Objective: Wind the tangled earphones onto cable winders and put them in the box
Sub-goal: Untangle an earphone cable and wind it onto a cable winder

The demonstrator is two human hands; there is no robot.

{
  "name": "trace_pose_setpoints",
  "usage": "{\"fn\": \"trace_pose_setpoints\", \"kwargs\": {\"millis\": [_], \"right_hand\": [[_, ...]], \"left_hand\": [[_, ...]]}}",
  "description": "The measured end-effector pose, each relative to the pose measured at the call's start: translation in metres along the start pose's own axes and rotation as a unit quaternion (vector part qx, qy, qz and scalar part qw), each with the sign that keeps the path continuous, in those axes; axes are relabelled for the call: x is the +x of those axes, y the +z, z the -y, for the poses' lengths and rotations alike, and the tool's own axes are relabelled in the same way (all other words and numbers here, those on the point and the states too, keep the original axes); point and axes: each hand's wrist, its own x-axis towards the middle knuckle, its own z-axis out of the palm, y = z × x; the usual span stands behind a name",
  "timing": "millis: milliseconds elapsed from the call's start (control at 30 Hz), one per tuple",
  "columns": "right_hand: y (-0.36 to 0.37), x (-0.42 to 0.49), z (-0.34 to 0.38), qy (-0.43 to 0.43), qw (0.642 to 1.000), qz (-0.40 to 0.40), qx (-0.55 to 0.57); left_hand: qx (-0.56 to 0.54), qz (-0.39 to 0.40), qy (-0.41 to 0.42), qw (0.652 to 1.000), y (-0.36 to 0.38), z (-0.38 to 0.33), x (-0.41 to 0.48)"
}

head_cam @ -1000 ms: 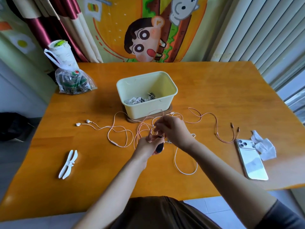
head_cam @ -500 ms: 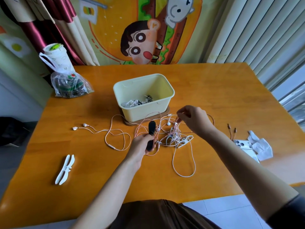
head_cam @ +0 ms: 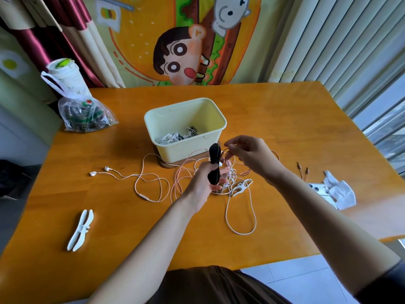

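My left hand [head_cam: 202,183] grips a black cable winder [head_cam: 214,163] upright above the table. My right hand [head_cam: 252,155] pinches a thin pink-orange earphone cable [head_cam: 245,172] right next to the winder's top. A tangle of pink and white earphone cables [head_cam: 153,183] spreads over the table under both hands, with two white earbuds [head_cam: 99,171] at its left end and a white loop [head_cam: 241,216] trailing toward me. A white winder [head_cam: 241,186] lies in the tangle. The pale yellow box [head_cam: 186,132] stands just behind, holding several wound earphones.
Another white winder [head_cam: 80,230] lies at the front left of the orange table [head_cam: 285,128]. A plastic bag [head_cam: 85,116] with a paper cup [head_cam: 65,77] stands at the back left. A white phone [head_cam: 320,189] and a crumpled tissue [head_cam: 341,191] lie at the right.
My right hand moved away from my left, then came back beside the winder's top with the cable. My left hand raised the black winder upright.
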Motion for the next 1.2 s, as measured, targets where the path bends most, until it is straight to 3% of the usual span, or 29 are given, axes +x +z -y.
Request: {"fn": "trace_pose_setpoints", "kwargs": {"millis": [200, 333, 400, 500, 600, 700, 867, 1067, 1200], "right_hand": [[-0.001, -0.004, 0.001, 0.007, 0.998, -0.021, 0.063], [0.002, -0.002, -0.003, -0.011, 0.998, -0.060, -0.008], [0.002, 0.000, -0.008, -0.024, 0.995, -0.078, -0.053], [0.004, 0.004, -0.017, -0.029, 0.991, -0.094, -0.095], [0.009, 0.007, -0.026, -0.007, 0.990, -0.058, -0.130], [0.019, 0.007, -0.031, 0.015, 0.988, 0.005, -0.153], [0.028, 0.007, -0.026, 0.004, 0.995, -0.001, -0.099], [0.014, 0.010, -0.019, -0.012, 0.997, -0.060, -0.056], [0.018, 0.016, 0.000, -0.045, 0.997, -0.066, -0.015]], "left_hand": [[-0.041, 0.013, 0.003, 0.999, 0.009, -0.001, 0.005], [-0.070, 0.024, 0.002, 0.997, 0.010, 0.000, 0.001], [-0.057, -0.007, -0.011, 0.998, 0.004, 0.004, 0.001], [0.047, -0.100, -0.024, 0.994, -0.010, 0.014, 0.004], [0.034, -0.148, 0.004, 0.988, -0.016, 0.012, 0.004], [0.041, -0.120, 0.029, 0.991, -0.010, 0.006, 0.000], [0.117, -0.040, 0.003, 0.992, 0.001, 0.015, -0.007], [0.132, -0.141, -0.060, 0.979, -0.019, 0.021, -0.005], [0.156, -0.101, -0.045, 0.982, -0.013, 0.011, -0.010]]}}
